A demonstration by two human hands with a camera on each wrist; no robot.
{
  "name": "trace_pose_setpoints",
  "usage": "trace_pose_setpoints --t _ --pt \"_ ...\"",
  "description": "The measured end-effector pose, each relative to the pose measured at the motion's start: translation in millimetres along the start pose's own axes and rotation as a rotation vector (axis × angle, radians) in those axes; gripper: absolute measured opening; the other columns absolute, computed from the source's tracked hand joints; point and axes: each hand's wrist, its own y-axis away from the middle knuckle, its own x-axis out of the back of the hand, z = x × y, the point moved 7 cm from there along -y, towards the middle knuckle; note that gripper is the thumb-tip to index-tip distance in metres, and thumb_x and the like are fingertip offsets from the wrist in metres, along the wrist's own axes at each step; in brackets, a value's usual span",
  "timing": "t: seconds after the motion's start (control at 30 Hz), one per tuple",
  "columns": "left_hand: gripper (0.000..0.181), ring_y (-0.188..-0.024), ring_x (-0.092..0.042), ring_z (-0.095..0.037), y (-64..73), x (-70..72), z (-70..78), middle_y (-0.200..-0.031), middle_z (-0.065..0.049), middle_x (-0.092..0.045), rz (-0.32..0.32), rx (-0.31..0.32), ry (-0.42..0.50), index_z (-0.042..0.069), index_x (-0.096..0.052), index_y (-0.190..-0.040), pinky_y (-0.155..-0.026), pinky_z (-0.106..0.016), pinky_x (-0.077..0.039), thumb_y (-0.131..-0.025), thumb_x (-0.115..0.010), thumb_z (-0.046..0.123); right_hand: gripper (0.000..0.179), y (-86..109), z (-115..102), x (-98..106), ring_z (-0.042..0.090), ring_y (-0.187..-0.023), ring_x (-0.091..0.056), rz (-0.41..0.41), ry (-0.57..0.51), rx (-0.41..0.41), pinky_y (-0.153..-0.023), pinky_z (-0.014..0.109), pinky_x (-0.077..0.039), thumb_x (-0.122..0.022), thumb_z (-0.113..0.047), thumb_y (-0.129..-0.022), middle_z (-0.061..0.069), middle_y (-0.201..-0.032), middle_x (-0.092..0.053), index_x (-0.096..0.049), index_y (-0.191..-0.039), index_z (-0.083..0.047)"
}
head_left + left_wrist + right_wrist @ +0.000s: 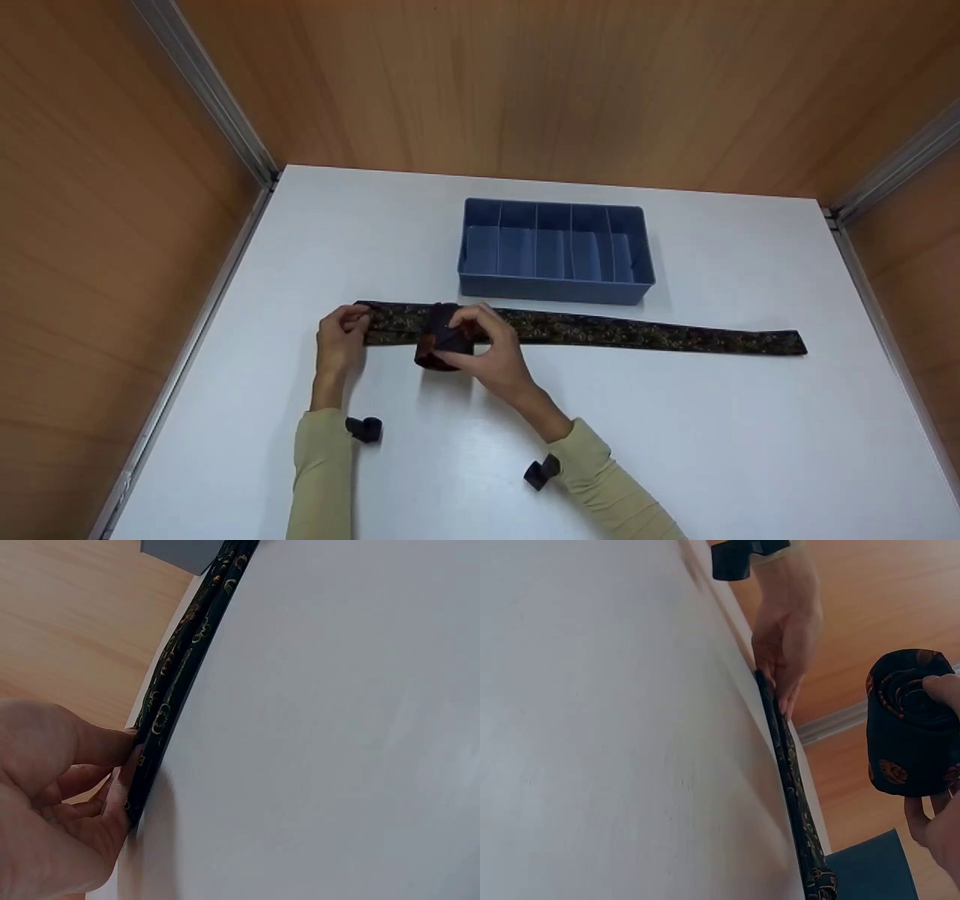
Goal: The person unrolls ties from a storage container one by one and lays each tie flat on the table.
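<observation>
A long dark necktie (pixel 637 334) with a small gold pattern lies stretched sideways across the white table, its wider end at the left. My left hand (pixel 339 341) pinches that left end; in the left wrist view the thumb and fingers (pixel 124 757) are on either side of the cloth. Over the necktie, a little right of the left hand, my right hand (pixel 499 356) holds a rolled-up necktie (pixel 442 343). This roll is dark with orange motifs, and the right wrist view shows its spiral end with the thumb (pixel 941 690) on it and fingers beneath.
Behind the flat necktie stands a blue tray (pixel 555 290) with several divided compartments. Wooden panels (pixel 525 90) close off the back and both sides of the white table (pixel 675 435). Small black devices (pixel 365 430) are worn at both wrists.
</observation>
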Motion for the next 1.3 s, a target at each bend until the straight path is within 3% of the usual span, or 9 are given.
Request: trace_pose_setpoints --t 0.33,0.57,0.8,1.07,1.3 --pt "0.022 -0.098 -0.062 -0.020 -0.8 -1.0 -3.5 -0.112 -0.015 -0.067 -0.003 0.017 -0.024 -0.001 -0.068 -0.123 -0.075 -0.019 -0.046 -0.103 -0.061 0.007 0.033 0.3 2.7 -21.0 0.018 -0.106 -0.061 -0.049 0.028 0.037 -0.084 0.034 -0.056 -0.089 -0.018 -0.083 0.000 -0.113 -0.064 -0.066 -0.107 -0.016" --pt "0.022 -0.093 -0.061 -0.016 -1.3 -0.9 -4.4 -0.112 -0.017 -0.068 0.000 0.003 -0.009 -0.001 -0.069 -0.122 -0.075 -0.018 -0.045 -0.103 -0.062 0.007 0.032 -1.0 4.2 -36.1 0.017 -0.097 -0.061 -0.091 0.041 0.049 -0.084 0.032 -0.055 -0.089 -0.016 -0.083 0.001 -0.111 -0.064 -0.068 -0.107 -0.014" --pt "0.022 -0.098 -0.063 -0.021 -2.2 0.1 -3.6 -0.113 -0.017 -0.068 -0.012 -0.004 -0.005 -0.001 -0.069 -0.122 -0.075 -0.017 -0.045 -0.103 -0.062 0.008 0.034 -4.2 -23.1 -45.7 0.027 -0.094 -0.059 -0.103 0.042 0.033 -0.084 0.032 -0.053 -0.088 0.004 -0.077 0.014 -0.106 -0.064 -0.066 -0.103 0.002" --pt "0.022 -0.086 -0.062 -0.008 -2.3 6.1 -0.8 -0.109 -0.021 -0.070 -0.011 -0.043 0.039 -0.006 -0.070 -0.118 -0.071 -0.014 -0.047 -0.101 -0.065 0.007 0.036 -0.4 8.6 -64.7 0.026 -0.093 -0.059 -0.150 0.089 0.045 -0.083 0.032 -0.052 -0.090 -0.005 -0.078 0.009 -0.108 -0.064 -0.067 -0.106 -0.005" --pt "0.027 -0.088 -0.063 -0.012 -1.8 8.5 0.8 -0.107 -0.019 -0.069 -0.035 -0.027 0.141 -0.008 -0.068 -0.119 -0.073 -0.016 -0.050 -0.101 -0.068 0.012 0.033 -0.2 13.5 -71.8 0.017 -0.098 -0.059 -0.185 0.103 0.041 -0.088 0.030 -0.052 -0.089 -0.015 -0.082 0.000 -0.111 -0.064 -0.068 -0.107 -0.013"
